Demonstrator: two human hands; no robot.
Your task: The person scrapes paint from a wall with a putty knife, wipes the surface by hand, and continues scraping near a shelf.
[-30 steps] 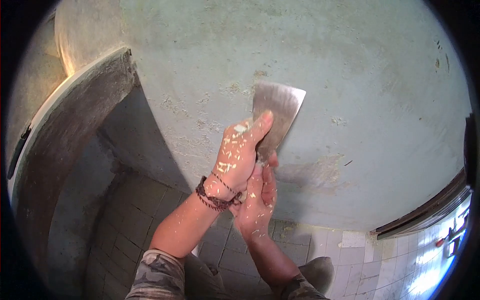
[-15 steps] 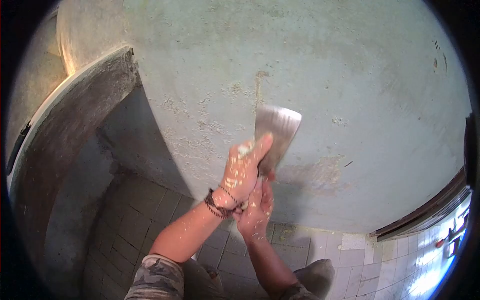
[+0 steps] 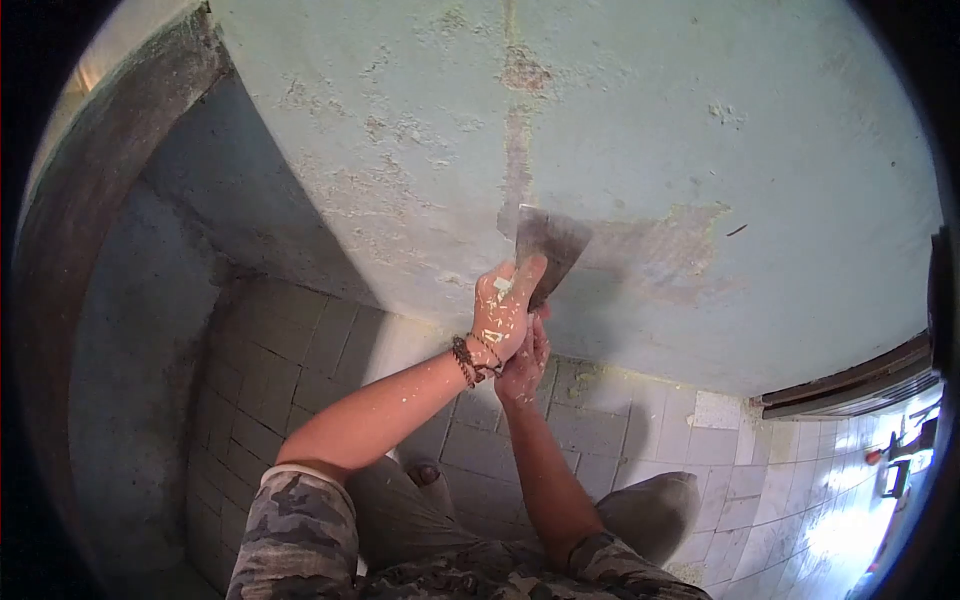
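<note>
scraping the wall point(image 3: 610, 110) seems the step in hand: the scraper point(image 3: 555, 248) sits at the lower end of a bare strip point(image 3: 516, 155), contact unclear. the left hand point(image 3: 504, 308) grips it, thumb flat on the metal; the right hand point(image 3: 522, 370) looks curled around the hidden handle. another stroke would call for a steady, low-angled edge. the tiled floor point(image 3: 480, 445) and a bent knee point(image 3: 655, 510) crowd the space below; a dark arch point(image 3: 122, 140) stands to the left.

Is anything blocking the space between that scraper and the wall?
Nothing visible. The left hand and right hand hold the scraper together, and its upper edge appears to meet the wall with no object in between.
</note>
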